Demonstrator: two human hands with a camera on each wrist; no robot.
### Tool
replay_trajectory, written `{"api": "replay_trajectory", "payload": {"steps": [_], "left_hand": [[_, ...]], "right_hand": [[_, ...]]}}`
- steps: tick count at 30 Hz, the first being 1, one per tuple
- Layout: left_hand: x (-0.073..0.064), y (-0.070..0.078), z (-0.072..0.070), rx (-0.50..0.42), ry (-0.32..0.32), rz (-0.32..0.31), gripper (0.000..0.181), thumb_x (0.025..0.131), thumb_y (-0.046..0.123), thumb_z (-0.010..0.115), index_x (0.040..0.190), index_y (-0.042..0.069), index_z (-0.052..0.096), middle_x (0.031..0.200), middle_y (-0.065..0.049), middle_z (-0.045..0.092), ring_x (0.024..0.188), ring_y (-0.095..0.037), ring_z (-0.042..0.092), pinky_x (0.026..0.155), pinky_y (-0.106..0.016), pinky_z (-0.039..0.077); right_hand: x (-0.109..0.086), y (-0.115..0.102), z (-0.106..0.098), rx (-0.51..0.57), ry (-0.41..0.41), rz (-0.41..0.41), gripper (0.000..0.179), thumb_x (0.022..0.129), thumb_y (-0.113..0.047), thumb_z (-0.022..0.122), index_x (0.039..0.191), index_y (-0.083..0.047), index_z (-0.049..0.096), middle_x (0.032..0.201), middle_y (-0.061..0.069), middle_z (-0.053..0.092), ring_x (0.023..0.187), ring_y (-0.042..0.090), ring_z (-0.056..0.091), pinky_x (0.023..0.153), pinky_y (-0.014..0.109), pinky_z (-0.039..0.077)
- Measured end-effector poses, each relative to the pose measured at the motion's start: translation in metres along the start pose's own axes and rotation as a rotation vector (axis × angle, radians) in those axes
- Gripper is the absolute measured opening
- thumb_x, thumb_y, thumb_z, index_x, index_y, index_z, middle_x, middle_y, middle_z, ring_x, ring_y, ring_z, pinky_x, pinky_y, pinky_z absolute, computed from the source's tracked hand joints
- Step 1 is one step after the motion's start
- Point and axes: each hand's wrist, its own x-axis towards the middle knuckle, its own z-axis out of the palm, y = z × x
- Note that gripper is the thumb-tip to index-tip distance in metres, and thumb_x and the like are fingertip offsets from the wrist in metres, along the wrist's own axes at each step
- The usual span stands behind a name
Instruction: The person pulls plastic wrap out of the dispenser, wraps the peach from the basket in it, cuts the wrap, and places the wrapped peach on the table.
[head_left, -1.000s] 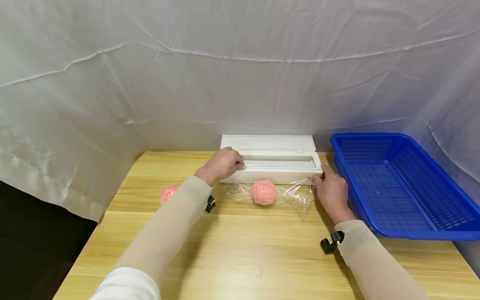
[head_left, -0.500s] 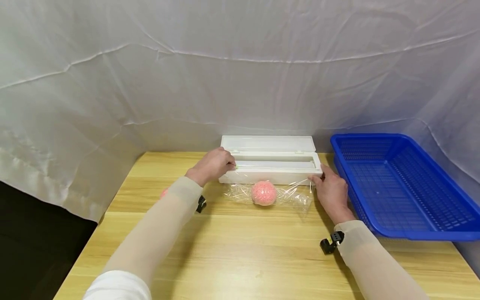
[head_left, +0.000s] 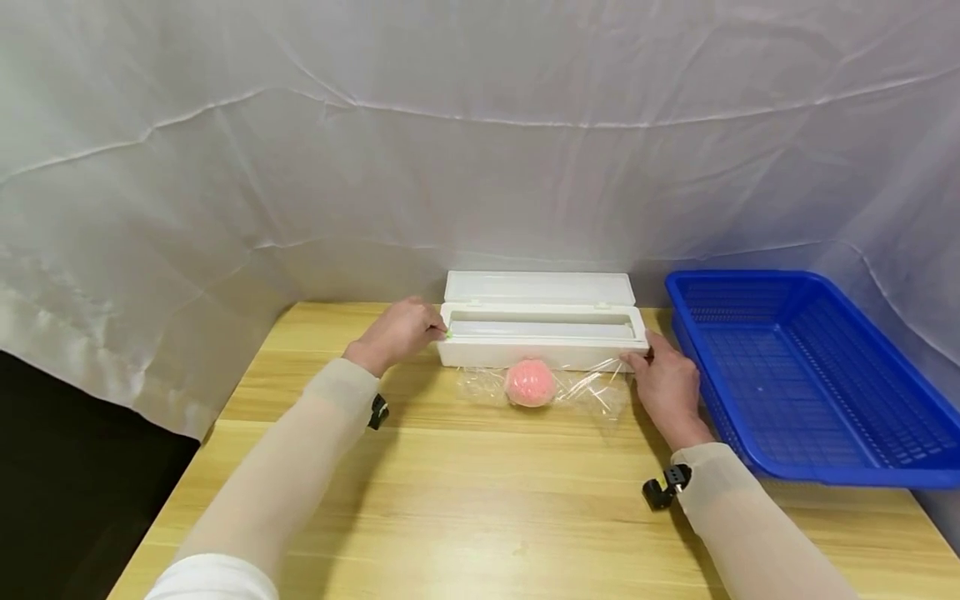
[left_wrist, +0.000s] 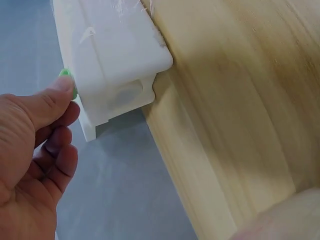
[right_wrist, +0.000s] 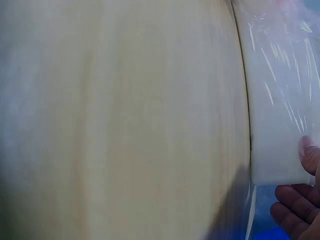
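Observation:
A white cling film dispenser (head_left: 543,354) lies at the back of the table, lid (head_left: 538,287) raised. My left hand (head_left: 399,331) pinches a small green slide cutter (left_wrist: 75,89) between thumb and forefinger at the dispenser's left end. At the right end my right hand (head_left: 666,387) grips the corner, its thumb on the front face over the film and its fingers round the end. A sheet of clear cling film (head_left: 600,392) hangs down the front onto the table. Against that front sits a pink ball (head_left: 530,383) with a grainy surface, on or under the film; I cannot tell which.
A blue plastic basket (head_left: 795,400) stands right of my right hand, close to it. The wooden table (head_left: 480,500) reaches toward me. A pale curtain (head_left: 480,167) hangs behind. A blurred pale rounded shape (left_wrist: 285,220) shows low in the left wrist view.
My left hand has slid left along the dispenser with the green slide cutter to its left end. My left forearm now hides the second pink ball. The right hand keeps its place.

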Motion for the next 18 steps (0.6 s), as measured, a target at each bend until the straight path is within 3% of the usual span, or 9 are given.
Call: {"api": "replay_trajectory", "payload": {"steps": [7, 11, 13, 15, 18], "left_hand": [[-0.001, 0.008, 0.000, 0.024, -0.045, -0.092, 0.019, 0.101, 0.015, 0.073, 0.116, 0.008, 0.081, 0.116, -0.007, 0.080, 0.111, -0.028, 0.073, 0.106, -0.044, 0.054], [-0.005, 0.032, 0.002, 0.045, 0.014, -0.133, 0.026, 0.100, 0.013, 0.072, 0.125, 0.008, 0.076, 0.126, -0.010, 0.075, 0.122, -0.031, 0.067, 0.114, -0.047, 0.049], [-0.005, 0.053, 0.008, 0.064, 0.056, -0.091, 0.028, 0.099, 0.013, 0.072, 0.127, 0.009, 0.074, 0.128, -0.010, 0.073, 0.125, -0.030, 0.064, 0.115, -0.046, 0.048], [-0.006, 0.078, 0.020, 0.087, 0.087, -0.006, 0.029, 0.098, 0.015, 0.074, 0.127, 0.011, 0.074, 0.127, -0.007, 0.072, 0.123, -0.027, 0.063, 0.111, -0.041, 0.050], [-0.005, 0.114, 0.043, 0.129, 0.065, 0.120, 0.029, 0.098, 0.021, 0.075, 0.126, 0.015, 0.071, 0.125, -0.002, 0.069, 0.117, -0.021, 0.060, 0.104, -0.036, 0.052]], "right_hand": [[-0.001, -0.001, 0.001, 0.012, -0.020, 0.030, 0.061, 0.098, -0.024, 0.078, 0.149, -0.001, 0.055, 0.131, 0.031, 0.067, 0.119, 0.054, 0.063, 0.099, 0.068, 0.049], [-0.003, -0.001, 0.000, 0.016, -0.029, 0.041, 0.062, 0.098, -0.025, 0.078, 0.150, -0.002, 0.055, 0.124, 0.029, 0.071, 0.115, 0.054, 0.065, 0.097, 0.068, 0.049], [-0.002, 0.000, -0.002, 0.015, -0.029, 0.042, 0.062, 0.097, -0.026, 0.078, 0.150, -0.002, 0.055, 0.121, 0.029, 0.073, 0.113, 0.054, 0.066, 0.096, 0.068, 0.049], [-0.001, 0.000, -0.005, 0.010, -0.029, 0.039, 0.061, 0.097, -0.026, 0.078, 0.149, -0.002, 0.056, 0.119, 0.028, 0.073, 0.112, 0.055, 0.066, 0.095, 0.069, 0.049], [0.001, 0.002, -0.010, 0.006, -0.032, 0.036, 0.059, 0.097, -0.026, 0.078, 0.147, -0.004, 0.057, 0.117, 0.028, 0.074, 0.111, 0.055, 0.066, 0.094, 0.069, 0.049]]}}
